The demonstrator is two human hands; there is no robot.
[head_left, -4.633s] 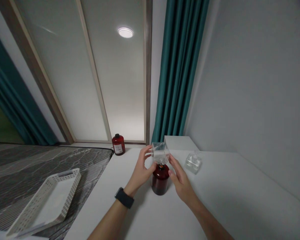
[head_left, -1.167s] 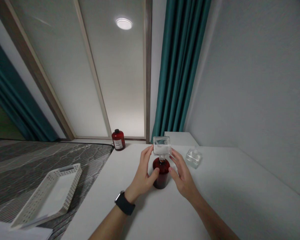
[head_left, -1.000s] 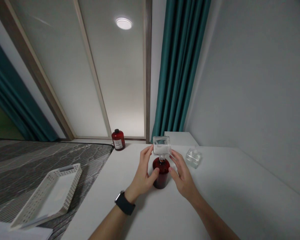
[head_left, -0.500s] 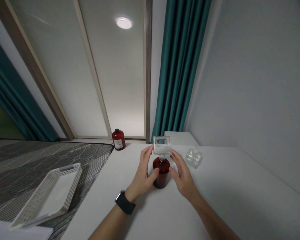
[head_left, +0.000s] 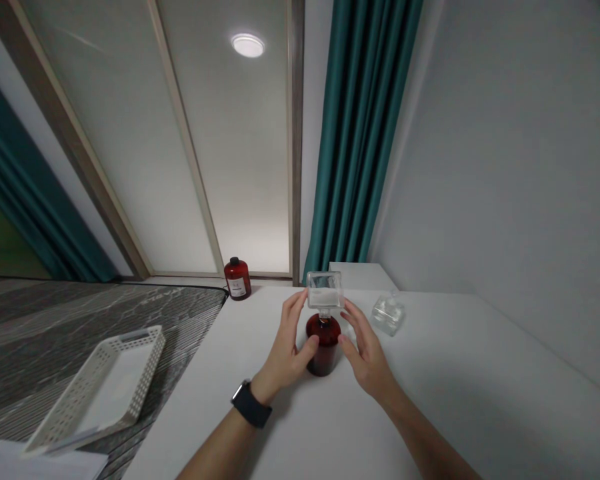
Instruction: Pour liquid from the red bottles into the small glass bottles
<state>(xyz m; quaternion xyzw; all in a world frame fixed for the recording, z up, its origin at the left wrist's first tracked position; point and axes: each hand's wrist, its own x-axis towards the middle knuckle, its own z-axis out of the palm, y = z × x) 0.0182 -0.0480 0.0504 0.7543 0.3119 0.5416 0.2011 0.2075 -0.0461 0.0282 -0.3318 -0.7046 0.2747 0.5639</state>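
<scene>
A clear square glass bottle stands upside down, its neck at the mouth of a dark red bottle on the white table. My left hand curves round the left side, fingertips at the glass edge and thumb against the red bottle. On the other side, my right hand mirrors it, with its index fingertip at the glass and its thumb by the red bottle's shoulder. Together the hands steady the glass bottle between their fingertips. A pale level line shows inside the glass.
A second clear glass bottle rests to the right on the table. Another red bottle with a black cap and a white label stands at the far left corner. Left of the table are a white perforated basket and paper.
</scene>
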